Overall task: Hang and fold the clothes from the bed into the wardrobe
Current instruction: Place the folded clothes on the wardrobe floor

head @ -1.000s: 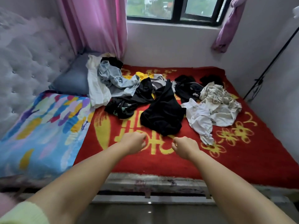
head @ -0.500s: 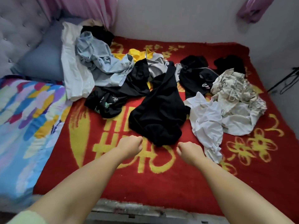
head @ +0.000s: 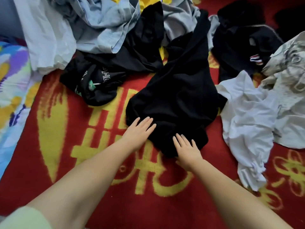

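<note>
Both hands lay flat, fingers straight and slightly spread, left hand point(head: 138, 131) and right hand point(head: 187, 150) touching the crumpled black fabric garment point(head: 175, 103) on the red-and-yellow patterned blanket point(head: 99, 187), beside a rumpled white shirt point(head: 247, 123)

Hands: left hand point(head: 137, 131) and right hand point(head: 187, 148) flat on black garment point(head: 178, 96) (fingers straight)
Beneath: red blanket point(head: 148, 204)

**Red bed, bright daylight**

A red blanket point(head: 49, 187) with yellow characters and flower motifs covers the bed. A colourful patterned pillow point(head: 11, 83) lies at the left edge, a grey-blue pillow point(head: 8, 17) beyond it. The light is soft and even.
</note>
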A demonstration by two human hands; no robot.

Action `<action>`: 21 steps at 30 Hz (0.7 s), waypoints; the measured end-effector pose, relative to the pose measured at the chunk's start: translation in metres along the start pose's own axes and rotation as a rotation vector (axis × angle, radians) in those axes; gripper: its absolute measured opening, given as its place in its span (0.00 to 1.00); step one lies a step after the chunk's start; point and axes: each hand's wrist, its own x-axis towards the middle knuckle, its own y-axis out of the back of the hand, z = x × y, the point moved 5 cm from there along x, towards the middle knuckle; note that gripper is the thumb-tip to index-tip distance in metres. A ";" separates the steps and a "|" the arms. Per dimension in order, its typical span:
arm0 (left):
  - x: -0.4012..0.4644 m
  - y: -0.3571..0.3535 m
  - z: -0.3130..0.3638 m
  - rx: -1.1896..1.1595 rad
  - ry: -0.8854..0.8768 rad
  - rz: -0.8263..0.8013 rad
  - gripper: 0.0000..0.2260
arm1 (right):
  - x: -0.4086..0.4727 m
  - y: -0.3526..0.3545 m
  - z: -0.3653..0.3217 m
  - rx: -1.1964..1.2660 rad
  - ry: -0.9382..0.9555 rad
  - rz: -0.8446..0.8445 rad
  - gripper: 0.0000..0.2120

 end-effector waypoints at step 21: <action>-0.109 0.177 -0.122 -0.970 0.141 0.468 0.09 | -0.101 0.223 0.039 1.131 -0.128 0.702 0.07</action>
